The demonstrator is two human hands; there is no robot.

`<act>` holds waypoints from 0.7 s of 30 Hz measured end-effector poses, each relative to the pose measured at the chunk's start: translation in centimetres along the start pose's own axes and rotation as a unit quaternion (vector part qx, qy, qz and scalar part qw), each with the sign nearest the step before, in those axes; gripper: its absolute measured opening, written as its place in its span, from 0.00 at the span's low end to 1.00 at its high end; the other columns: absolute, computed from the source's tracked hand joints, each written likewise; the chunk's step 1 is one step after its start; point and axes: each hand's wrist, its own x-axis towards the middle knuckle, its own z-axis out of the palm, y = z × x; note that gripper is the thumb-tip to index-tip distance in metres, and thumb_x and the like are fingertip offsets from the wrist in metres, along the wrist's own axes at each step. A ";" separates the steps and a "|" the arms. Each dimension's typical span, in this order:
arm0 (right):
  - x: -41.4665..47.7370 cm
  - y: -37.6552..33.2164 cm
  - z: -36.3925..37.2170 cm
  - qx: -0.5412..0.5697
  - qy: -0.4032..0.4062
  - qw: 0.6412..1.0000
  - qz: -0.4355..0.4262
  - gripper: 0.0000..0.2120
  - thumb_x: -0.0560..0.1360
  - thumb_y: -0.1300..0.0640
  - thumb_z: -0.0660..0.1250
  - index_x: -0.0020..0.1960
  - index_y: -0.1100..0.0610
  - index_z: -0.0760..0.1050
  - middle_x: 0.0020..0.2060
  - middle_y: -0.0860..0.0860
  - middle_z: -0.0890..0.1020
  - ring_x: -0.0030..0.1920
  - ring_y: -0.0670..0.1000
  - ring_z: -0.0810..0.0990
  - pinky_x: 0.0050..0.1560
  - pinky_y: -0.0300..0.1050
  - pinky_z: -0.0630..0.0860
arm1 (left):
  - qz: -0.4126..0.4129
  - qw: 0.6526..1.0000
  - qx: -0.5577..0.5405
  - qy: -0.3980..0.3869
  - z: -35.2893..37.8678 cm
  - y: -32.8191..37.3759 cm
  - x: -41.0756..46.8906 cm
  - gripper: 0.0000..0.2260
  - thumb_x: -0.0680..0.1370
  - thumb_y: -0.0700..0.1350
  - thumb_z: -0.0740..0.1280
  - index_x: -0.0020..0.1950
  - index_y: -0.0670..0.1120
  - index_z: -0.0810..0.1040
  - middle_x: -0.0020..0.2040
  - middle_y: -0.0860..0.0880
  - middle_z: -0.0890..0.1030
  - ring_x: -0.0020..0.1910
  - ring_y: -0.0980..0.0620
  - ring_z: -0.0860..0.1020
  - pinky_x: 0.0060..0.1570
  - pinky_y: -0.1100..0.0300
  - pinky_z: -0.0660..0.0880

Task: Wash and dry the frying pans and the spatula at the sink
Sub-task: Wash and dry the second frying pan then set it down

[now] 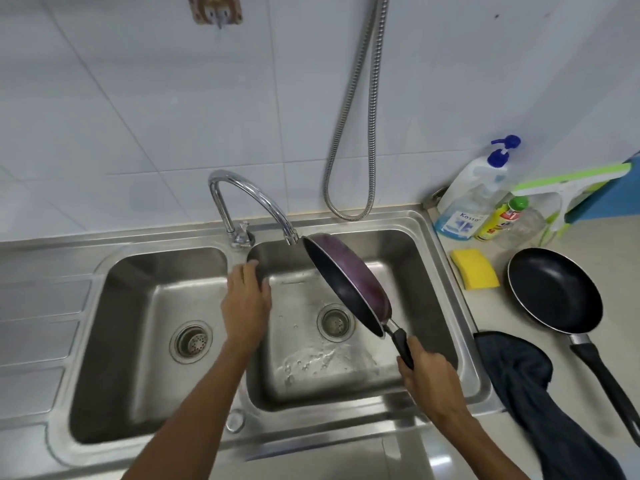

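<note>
White tiled wall (pixel 138 98); steel hose (pixel 378 98) hanging; beige countertop (pixel 491 310).

A double sink (pixel 114 341) fills mid-frame, the tap (pixel 223 213) behind its divider. One pan (pixel 343 289) tilts over the right basin. On the desk (pixel 491 306) at right: bottles (pixel 467 199) rearmost, then sponge (pixel 475 268), second pan (pixel 554 289), and a cloth (pixel 519 368), seemingly overhanging.

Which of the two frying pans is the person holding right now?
The purple-backed pan, tilted on edge over the right basin, its handle gripped by the right hand. The black pan lies flat on the counter.
</note>
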 end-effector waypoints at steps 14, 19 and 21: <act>-2.0 -6.5 3.7 0.284 -0.098 0.948 0.106 0.28 0.83 0.40 0.58 0.35 0.59 0.78 0.25 0.54 0.82 0.24 0.53 0.80 0.32 0.46 0.78 | -0.316 0.786 -0.340 -0.408 4.6 8.6 -13.3 0.27 0.82 0.63 0.58 0.49 0.41 0.82 0.34 0.45 0.81 0.35 0.46 0.82 0.39 0.57 0.79; -2.8 -8.5 4.3 0.357 -0.096 0.915 0.161 0.35 0.85 0.40 0.47 0.32 0.56 0.79 0.25 0.54 0.82 0.27 0.52 0.82 0.34 0.46 0.79 | -0.456 0.662 -0.409 -0.432 3.7 9.2 -14.2 0.30 0.73 0.70 0.68 0.32 0.43 0.73 0.23 0.47 0.63 0.19 0.48 0.67 0.21 0.61 0.69; -3.1 -8.9 4.5 0.365 -0.082 0.910 0.177 0.33 0.84 0.40 0.47 0.36 0.55 0.81 0.28 0.54 0.83 0.30 0.52 0.84 0.35 0.47 0.80 | -0.477 0.661 -0.389 -0.430 3.3 9.8 -14.3 0.30 0.71 0.71 0.69 0.28 0.45 0.71 0.22 0.48 0.62 0.18 0.50 0.64 0.20 0.64 0.65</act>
